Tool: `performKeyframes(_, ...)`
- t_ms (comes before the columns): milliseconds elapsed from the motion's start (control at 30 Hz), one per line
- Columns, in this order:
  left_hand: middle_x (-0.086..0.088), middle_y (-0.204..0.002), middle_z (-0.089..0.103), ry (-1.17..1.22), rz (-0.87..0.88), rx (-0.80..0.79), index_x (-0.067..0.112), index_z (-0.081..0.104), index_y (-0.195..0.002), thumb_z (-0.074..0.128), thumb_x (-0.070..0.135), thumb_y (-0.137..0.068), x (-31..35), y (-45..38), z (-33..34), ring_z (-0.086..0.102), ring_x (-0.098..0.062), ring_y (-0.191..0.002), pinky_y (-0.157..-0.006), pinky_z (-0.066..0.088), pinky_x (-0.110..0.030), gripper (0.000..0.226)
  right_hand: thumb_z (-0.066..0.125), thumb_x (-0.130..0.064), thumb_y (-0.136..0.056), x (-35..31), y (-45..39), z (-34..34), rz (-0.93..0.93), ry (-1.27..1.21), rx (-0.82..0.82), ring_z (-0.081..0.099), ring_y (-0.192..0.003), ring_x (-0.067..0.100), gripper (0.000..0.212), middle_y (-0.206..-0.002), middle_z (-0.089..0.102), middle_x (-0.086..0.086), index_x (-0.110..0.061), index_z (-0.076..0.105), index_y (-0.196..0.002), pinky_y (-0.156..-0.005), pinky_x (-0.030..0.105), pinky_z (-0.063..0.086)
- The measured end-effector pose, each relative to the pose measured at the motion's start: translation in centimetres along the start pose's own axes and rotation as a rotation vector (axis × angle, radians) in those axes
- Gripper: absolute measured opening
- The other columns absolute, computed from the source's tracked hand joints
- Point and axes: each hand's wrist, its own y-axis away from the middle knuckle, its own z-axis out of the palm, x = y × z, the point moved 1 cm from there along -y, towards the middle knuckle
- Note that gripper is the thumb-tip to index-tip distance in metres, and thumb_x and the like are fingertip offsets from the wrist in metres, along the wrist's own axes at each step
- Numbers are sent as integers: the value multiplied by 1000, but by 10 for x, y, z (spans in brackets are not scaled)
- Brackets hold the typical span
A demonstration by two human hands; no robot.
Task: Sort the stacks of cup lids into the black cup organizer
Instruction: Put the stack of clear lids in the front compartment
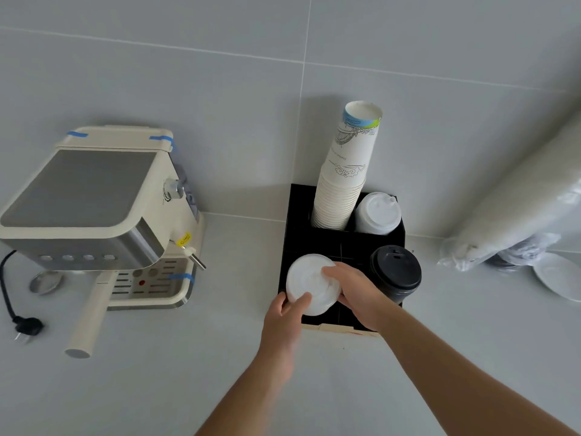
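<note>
With both your left hand (287, 313) and right hand (355, 294) fingers (330, 272) closed around the white lid stack (311, 283), keep it plumb and lower it into the black cup organizer (292, 215) compartment directly beneath them.

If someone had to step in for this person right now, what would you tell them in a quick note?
Left hand and right hand both grip a stack of white flat lids at the front left slot of the black organizer.
Already in: black lids front right, white sip lids back right, paper cups back left.
Left: seat this stack fully and let go. A bagged sleeve lies to the right; contents unclear.
</note>
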Motion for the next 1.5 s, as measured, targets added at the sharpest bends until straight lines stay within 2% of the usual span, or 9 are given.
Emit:
performKeyframes(233, 16, -110, 66, -14, -7, -3, 34, 63, -107, 65, 35, -86, -2, -17, 0, 55, 4, -98, -87, 38, -25, 21, 55, -29, -93, 1, -22, 9, 50, 72, -22, 62, -114, 23, 25, -119, 69, 5, -25, 66, -115, -104, 38, 47)
performKeyframes(533, 8, -103, 63, -17, -71, 40, 33, 56, -87, 64, 37, -85, -7, -33, 4, 53, 0, -87, -79, 39, -24, 9, 53, -27, -94, 4, -31, 13, 87, 93, 4, 62, -115, 25, 22, -117, 70, 7, -23, 67, -110, -102, 38, 47)
performKeyframes(733, -1, -108, 68, -39, -96, 17, 21, 64, -105, 66, 34, -82, -4, -40, 3, 59, -8, -95, -87, 43, -29, 27, 64, -33, -71, 1, -31, 11, 54, 272, 36, 65, -110, 22, 53, -115, 71, 1, -24, 67, -123, -104, 43, 49)
performKeyframes(933, -6, -93, 61, -95, -115, 50, 8, 61, -112, 61, 32, -78, 0, -41, 0, 57, -21, -89, -100, 44, -32, 41, 59, -18, -89, 0, -31, 8, -60, 464, 124, 64, -98, 17, 27, -102, 70, -3, -22, 68, -114, -79, 27, 49)
performKeyframes(1033, -24, -142, 42, -133, -150, 39, 2, 45, -134, 60, 35, -73, 2, -39, -2, 40, -39, -133, -111, 39, -38, 71, 59, -17, -90, -1, -30, 9, -81, 526, 135, 62, -103, 17, 37, -110, 68, -3, -23, 64, -127, -79, 25, 45)
performKeyframes(1133, -20, -138, 52, -172, -123, 23, 9, 55, -129, 59, 37, -72, 1, -38, -5, 51, -34, -127, -106, 42, -33, 63, 60, -19, -92, 0, -30, 7, -102, 604, 148, 59, -113, 18, 48, -130, 64, 0, -23, 54, -140, -86, 25, 43)
performKeyframes(1267, 2, -89, 53, -182, -37, -13, 23, 55, -85, 59, 35, -74, 2, -34, -7, 47, -13, -85, -76, 36, -25, 17, 61, -19, -92, 5, -25, 5, -157, 681, 188, 59, -120, 19, 52, -137, 61, 1, -25, 51, -142, -94, 27, 48)
performKeyframes(1367, 3, -86, 64, -218, 83, -8, 19, 63, -93, 59, 25, -83, 1, -32, -10, 52, -9, -81, -79, 43, -24, 12, 62, -15, -92, 7, -18, 6, -247, 718, 223, 53, -130, 17, 52, -143, 57, -2, -21, 52, -142, -103, 25, 40)
performKeyframes(1500, 30, -90, 66, -349, 211, -23, 46, 61, -96, 56, 20, -88, 6, -27, -13, 58, 14, -87, -74, 43, -12, 28, 61, -10, -93, 11, -15, 6, -312, 758, 250, 46, -137, 18, 48, -149, 51, 0, -16, 56, -140, -106, 19, 30)
